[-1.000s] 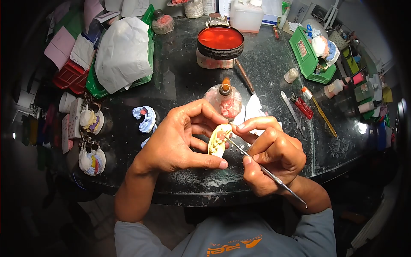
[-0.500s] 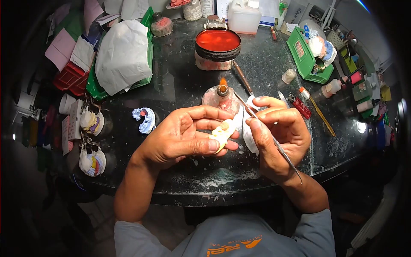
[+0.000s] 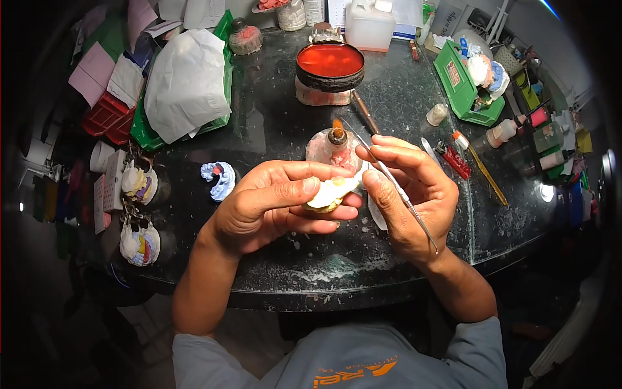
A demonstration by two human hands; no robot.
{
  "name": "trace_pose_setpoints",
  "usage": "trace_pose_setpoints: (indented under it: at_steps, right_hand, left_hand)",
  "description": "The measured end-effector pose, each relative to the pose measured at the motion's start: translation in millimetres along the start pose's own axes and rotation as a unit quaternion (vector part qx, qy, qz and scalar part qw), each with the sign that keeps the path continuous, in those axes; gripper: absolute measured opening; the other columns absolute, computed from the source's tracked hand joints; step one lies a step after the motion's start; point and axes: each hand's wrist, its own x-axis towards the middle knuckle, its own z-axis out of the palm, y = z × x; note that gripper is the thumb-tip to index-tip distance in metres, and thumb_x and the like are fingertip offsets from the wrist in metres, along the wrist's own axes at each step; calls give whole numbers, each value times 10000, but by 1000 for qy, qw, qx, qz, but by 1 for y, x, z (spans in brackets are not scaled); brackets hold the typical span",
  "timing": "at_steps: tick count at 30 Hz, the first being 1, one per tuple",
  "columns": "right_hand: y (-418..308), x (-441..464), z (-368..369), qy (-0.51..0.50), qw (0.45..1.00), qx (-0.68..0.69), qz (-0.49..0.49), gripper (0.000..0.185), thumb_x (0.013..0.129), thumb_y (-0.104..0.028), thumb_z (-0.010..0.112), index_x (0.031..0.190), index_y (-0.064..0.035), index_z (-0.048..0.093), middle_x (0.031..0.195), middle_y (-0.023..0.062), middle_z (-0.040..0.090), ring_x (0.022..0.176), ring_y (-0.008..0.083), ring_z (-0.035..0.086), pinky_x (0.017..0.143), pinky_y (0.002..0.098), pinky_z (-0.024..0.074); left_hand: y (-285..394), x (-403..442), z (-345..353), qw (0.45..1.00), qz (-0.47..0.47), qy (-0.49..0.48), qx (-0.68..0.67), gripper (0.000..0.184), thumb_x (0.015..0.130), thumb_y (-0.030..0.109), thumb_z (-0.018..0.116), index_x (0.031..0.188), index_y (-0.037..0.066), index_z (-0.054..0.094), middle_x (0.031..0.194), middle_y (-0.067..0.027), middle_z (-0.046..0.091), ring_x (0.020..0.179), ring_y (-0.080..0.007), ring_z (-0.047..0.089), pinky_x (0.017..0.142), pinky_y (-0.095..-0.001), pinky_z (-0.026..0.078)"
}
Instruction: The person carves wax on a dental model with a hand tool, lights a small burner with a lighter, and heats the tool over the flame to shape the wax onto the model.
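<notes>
I watch through one camera worn on the person's head, above and slightly behind the left hand (image 3: 262,204) and right hand (image 3: 418,201). It faces forward and down, near enough to show the pale cast (image 3: 332,192) and slim metal tool (image 3: 403,194) they hold. The view takes in the shirt (image 3: 337,356) below the hands and the black worktop (image 3: 265,117) beyond them, inside dark, rounded edges.

Grey shirt (image 3: 304,353): big orange letters (image 3: 355,375) say "REI", small ones say "OUTDOOR". Red label (image 3: 455,73) on green box (image 3: 487,117): words too tiny to read.
</notes>
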Motion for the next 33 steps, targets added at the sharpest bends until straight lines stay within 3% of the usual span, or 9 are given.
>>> trace_pose_setpoints:
  at_steps: [5, 8, 11, 15, 18, 20, 22, 27, 33]
  right_hand:
    - [0, 0, -1, 0, 1000, 0, -3, 273, 874, 24, 734, 1137, 60, 669, 1218, 205, 614, 1085, 250, 683, 966, 353, 559]
    - [-1, 0, 0, 1, 1000, 7, -1, 273, 875, 26, 732, 1138, 61, 669, 1214, 204, 615, 1085, 250, 684, 963, 352, 561]
    - [-1, 0, -1, -4, 1000, 3, 2, 274, 876, 25, 732, 1139, 61, 667, 1218, 205, 613, 1083, 247, 685, 962, 352, 562]
    - [-8, -2, 3, 12, 999, 33, 15, 209, 870, 50, 719, 1071, 67, 662, 1199, 208, 624, 1094, 256, 676, 946, 361, 564]
    - [-1, -5, -7, -17, 997, -12, -79, 157, 845, 79, 712, 987, 65, 645, 1147, 201, 646, 1103, 272, 663, 926, 376, 564]
    - [-1, -4, -7, -24, 991, 28, -127, 147, 784, 107, 695, 869, 28, 605, 859, 136, 673, 1074, 328, 668, 912, 428, 568]
    - [-6, -8, -9, -80, 990, 22, -111, 145, 818, 120, 593, 879, 3, 532, 816, 118, 608, 1176, 366, 584, 1021, 550, 522]
    - [-8, -11, -7, -120, 984, -6, -130, 149, 792, 112, 572, 826, -7, 488, 770, 123, 595, 1154, 368, 597, 1006, 552, 534]
    - [-10, -10, -6, -126, 980, -29, -149, 157, 777, 100, 588, 788, -7, 473, 741, 121, 591, 1122, 364, 614, 977, 540, 556]
  left_hand:
    - [1, 0, 0, 1000, -1, 5, 6, 647, 996, 248, 584, 1427, -174, 351, 1297, -336, 570, 1161, -346, 656, 911, -355, 610]
    - [-1, 0, -5, 1000, -2, -20, -23, 483, 1040, 159, 506, 1434, -105, 416, 1294, -299, 594, 1183, -327, 647, 954, -378, 593]
    - [-1, 0, -5, 1000, -1, -18, -12, 487, 1036, 163, 518, 1433, -102, 421, 1284, -291, 602, 1177, -328, 651, 948, -376, 595]
    - [1, 0, 3, 1000, -1, 11, 12, 545, 979, 162, 620, 1417, -102, 431, 1274, -276, 610, 1139, -316, 673, 927, -359, 603]
    - [-1, 2, 9, 997, 17, 38, 66, 608, 895, 132, 723, 1383, -99, 445, 1257, -259, 618, 1104, -312, 688, 909, -361, 610]
    - [-2, 3, 9, 994, 33, 37, 93, 608, 849, 73, 766, 1357, -78, 468, 1246, -232, 629, 1090, -300, 694, 915, -363, 606]
    - [-4, 5, 10, 993, 38, 61, 94, 628, 779, -13, 816, 1316, -56, 494, 1193, -190, 641, 1065, -271, 701, 904, -345, 604]
    - [-5, 6, 11, 982, 65, 81, 160, 622, 720, -42, 864, 1255, -35, 546, 1129, -141, 655, 1016, -210, 704, 898, -322, 598]
    - [-7, 6, 13, 975, 61, 95, 190, 598, 712, -33, 874, 1223, -31, 565, 1106, -132, 651, 989, -175, 690, 791, -283, 631]
